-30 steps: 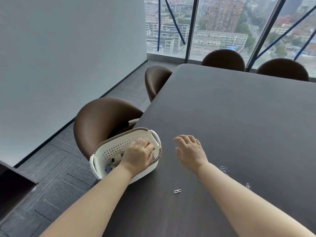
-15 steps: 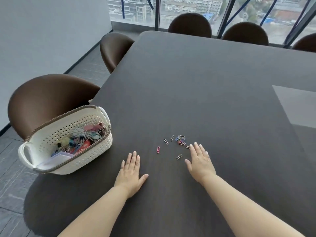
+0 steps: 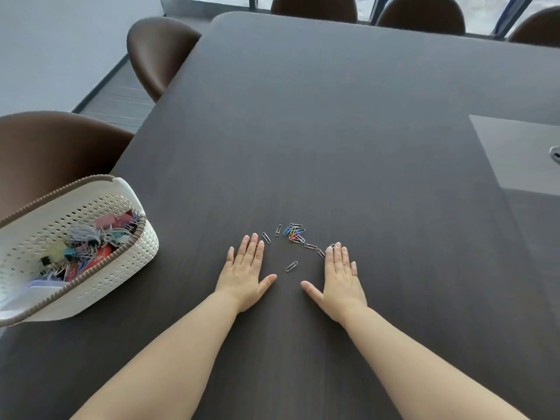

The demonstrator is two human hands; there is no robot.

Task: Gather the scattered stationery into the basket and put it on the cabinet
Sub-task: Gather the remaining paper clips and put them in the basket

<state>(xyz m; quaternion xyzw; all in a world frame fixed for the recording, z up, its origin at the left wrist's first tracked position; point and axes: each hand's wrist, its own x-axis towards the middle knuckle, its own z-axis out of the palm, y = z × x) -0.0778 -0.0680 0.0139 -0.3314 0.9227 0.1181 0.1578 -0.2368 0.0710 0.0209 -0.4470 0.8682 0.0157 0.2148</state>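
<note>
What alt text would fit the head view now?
The left hand and right hand lie flat and open on the dark table, flanking a small scatter of paper clips. A white perforated basket holding stationery stands to the left.

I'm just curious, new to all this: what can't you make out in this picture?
Head view only.
Basket: left end cut off by the frame edge; lower contents buried under the top ones.
Clips: heap too small and tangled to count.
Metal item: cut off by the right edge.
Cabinet: not in view.
</note>
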